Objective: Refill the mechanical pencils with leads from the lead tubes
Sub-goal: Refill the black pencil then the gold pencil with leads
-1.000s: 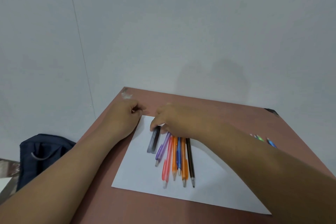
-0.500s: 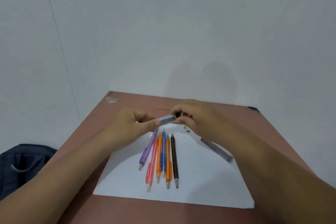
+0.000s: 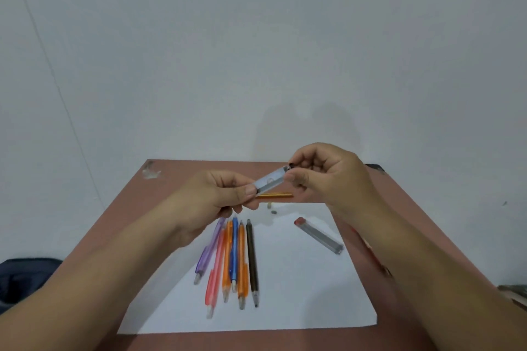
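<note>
Above the table both hands hold a clear lead tube (image 3: 270, 182). My left hand (image 3: 219, 196) pinches its near end, and my right hand (image 3: 328, 177) pinches the far end at its dark cap. Below them several mechanical pencils (image 3: 231, 256) lie side by side on a white paper sheet (image 3: 299, 293): purple, pink, orange, blue, orange and black. A second lead tube (image 3: 318, 235) with a red cap rests on the paper to the right. An orange pencil barrel (image 3: 275, 195) lies crosswise behind the hands, with two small loose parts (image 3: 271, 207) near it.
The brown table (image 3: 119, 222) stands against a plain white wall. A dark blue bag (image 3: 25, 279) sits on the floor at the left. Something red (image 3: 368, 248) shows partly under my right forearm.
My right hand picked the lead tube up from the paper and my left hand joined it. Both raised it above the pencils. The view shifted, revealing the second tube.
</note>
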`<action>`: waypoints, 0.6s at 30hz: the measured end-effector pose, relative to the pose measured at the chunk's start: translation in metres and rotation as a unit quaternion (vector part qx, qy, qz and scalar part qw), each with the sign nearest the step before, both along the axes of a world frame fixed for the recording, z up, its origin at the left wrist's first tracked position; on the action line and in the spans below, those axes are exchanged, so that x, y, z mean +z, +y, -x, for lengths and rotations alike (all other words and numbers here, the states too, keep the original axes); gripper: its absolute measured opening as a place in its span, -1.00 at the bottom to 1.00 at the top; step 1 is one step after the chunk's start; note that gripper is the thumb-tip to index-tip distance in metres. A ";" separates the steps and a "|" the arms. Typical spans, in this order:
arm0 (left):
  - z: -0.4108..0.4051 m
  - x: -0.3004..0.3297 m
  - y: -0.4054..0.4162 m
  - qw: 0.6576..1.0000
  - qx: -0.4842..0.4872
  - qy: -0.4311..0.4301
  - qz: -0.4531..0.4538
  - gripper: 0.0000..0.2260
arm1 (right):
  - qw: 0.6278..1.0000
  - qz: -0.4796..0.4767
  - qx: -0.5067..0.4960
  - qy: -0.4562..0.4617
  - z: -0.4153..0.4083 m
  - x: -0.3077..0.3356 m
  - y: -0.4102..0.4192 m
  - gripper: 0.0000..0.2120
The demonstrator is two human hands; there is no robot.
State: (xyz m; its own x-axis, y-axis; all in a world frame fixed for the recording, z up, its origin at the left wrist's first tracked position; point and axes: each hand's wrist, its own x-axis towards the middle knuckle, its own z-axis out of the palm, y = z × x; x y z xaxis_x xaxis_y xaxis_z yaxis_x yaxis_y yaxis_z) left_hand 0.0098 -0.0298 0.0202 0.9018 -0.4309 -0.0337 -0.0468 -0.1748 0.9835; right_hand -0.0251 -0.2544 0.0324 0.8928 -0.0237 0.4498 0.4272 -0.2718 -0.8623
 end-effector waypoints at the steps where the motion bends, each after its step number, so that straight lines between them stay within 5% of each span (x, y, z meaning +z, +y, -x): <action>1: 0.000 0.000 -0.003 1.000 -0.004 0.007 0.007 -0.88 | 1.000 -0.005 0.003 -0.005 0.000 0.001 -0.002 -0.85; 10: -0.005 -0.010 -0.009 1.000 -0.011 0.013 0.013 -0.88 | 0.998 -0.046 0.035 0.006 0.001 -0.005 -0.006 -0.82; 18: 0.003 -0.019 -0.017 0.992 0.050 -0.001 0.115 -0.83 | 0.988 -0.126 -0.017 0.093 -0.001 -0.025 0.016 -0.61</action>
